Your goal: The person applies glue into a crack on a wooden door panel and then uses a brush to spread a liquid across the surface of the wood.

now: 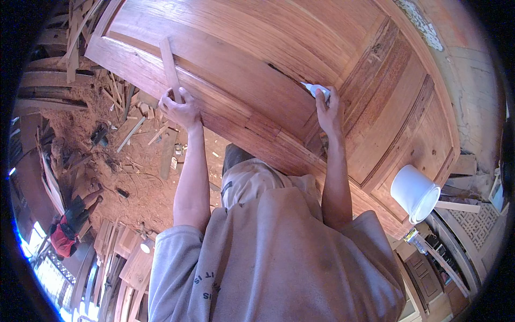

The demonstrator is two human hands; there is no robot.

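Note:
A large panelled wooden door (pixel 225 32) lies in front of me. My left hand (pixel 184 111) is closed round the near end of a thin flat wood strip (pixel 169 61), over the door's left edge rail. In my right hand (pixel 330 111) is a small white glue bottle (pixel 317 90), gripped between thumb and fingers. Its pointed nozzle faces left, at the right end of a dark narrow gap (pixel 284 72) in the door's panel. Whether the nozzle touches the wood I cannot tell.
A white plastic bucket (pixel 414 192) stands on the door's near right part. Wood offcuts (pixel 142 115) and sawdust cover the floor at left. Another person in a red top (pixel 63 239) is at the far left. Stacked boards (pixel 115 247) stand at lower left.

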